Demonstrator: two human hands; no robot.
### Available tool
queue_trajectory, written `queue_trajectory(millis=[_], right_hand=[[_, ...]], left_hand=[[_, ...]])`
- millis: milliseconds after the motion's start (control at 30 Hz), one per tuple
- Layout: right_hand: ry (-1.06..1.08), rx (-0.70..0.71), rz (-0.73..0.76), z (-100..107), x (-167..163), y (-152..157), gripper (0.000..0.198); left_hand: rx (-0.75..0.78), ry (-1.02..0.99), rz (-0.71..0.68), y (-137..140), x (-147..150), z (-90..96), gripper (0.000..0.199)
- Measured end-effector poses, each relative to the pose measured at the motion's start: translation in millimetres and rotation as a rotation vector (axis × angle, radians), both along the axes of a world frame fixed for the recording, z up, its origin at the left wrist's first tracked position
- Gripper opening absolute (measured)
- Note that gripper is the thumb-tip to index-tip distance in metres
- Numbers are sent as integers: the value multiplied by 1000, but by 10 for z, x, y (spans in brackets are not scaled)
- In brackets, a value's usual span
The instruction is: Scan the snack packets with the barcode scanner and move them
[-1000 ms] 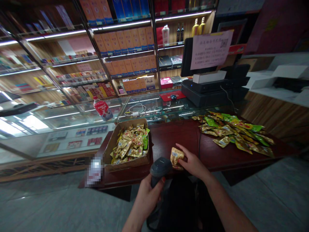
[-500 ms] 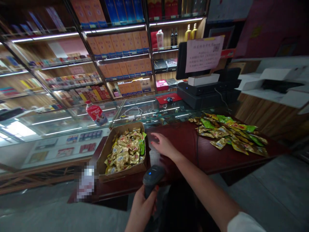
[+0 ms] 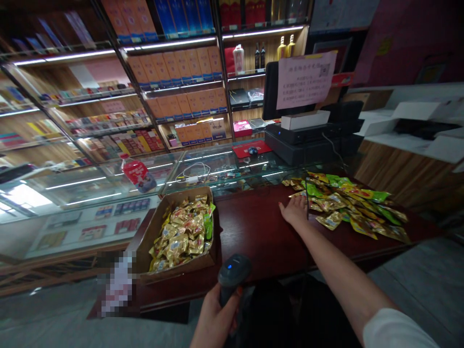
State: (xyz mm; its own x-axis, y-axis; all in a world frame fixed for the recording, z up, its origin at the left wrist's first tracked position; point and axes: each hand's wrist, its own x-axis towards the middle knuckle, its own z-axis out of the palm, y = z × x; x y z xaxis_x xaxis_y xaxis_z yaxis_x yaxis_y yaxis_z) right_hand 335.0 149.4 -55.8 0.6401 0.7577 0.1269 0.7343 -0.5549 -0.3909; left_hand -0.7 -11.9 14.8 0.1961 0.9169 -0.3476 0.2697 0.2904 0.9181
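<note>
My left hand [image 3: 217, 314] is wrapped round the handle of a dark barcode scanner [image 3: 235, 269] with a blue light on top, low over the table's near edge. My right hand [image 3: 295, 211] reaches forward, fingers stretched out, at the left edge of a pile of snack packets [image 3: 348, 200]. Its fingertips meet a gold packet there; I see no packet lifted. The pile's wrappers are gold, green and yellow. Left of the scanner stands an open cardboard box [image 3: 214, 241] filled with gold packets [image 3: 186, 234] and a green one [image 3: 208, 226].
Behind the dark red table [image 3: 253, 227] runs a glass display counter [image 3: 170, 169] bearing a red-labelled bottle [image 3: 137, 174], a white cable [image 3: 195, 171] and a mouse [image 3: 253, 151]. A monitor [image 3: 271, 92] with a paper sign [image 3: 306, 79] stands at the back. A thin dark cord hangs by my right hand.
My right hand has moved right, from beside the cardboard box to the edge of the packet pile. My left hand keeps the scanner in nearly the same place. The view has shifted slightly.
</note>
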Motion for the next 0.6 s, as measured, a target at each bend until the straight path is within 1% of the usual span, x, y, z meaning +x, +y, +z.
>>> queue_trajectory(millis=[67, 133, 233, 300, 367, 400, 433, 500, 533, 567, 600], right_hand=[[-72, 37, 135, -73, -216, -166, 75], [-93, 124, 278, -149, -500, -375, 63], [-13, 280, 467, -247, -878, -683, 36], [70, 370, 537, -284, -1025, -828, 31], [122, 444, 520, -293, -1091, -908, 29], [127, 465, 469, -289, -1105, -928, 29], [119, 470, 398, -281, -1113, -940, 33], [81, 425, 259, -266, -1122, -949, 52], [63, 391, 218, -263, -1126, -951, 59], [54, 361, 209, -265, -1128, -952, 62], [61, 344, 231, -271, -1127, -954, 62]], left_hand=[[-6, -1, -7, -22, 21, 22, 44], [-11, 4, -24, -49, 38, 37, 42], [-2, 12, -31, -93, 46, 67, 39], [12, 11, -28, -123, 40, 98, 37], [31, 9, -27, -153, 27, 138, 35], [40, 8, -28, -167, 20, 157, 34], [45, 6, -29, -180, 12, 175, 34], [55, 0, -27, -198, 0, 196, 35], [60, -7, -26, -204, -4, 200, 36], [66, -13, -26, -206, -7, 199, 38], [74, -19, -25, -206, -7, 196, 39]])
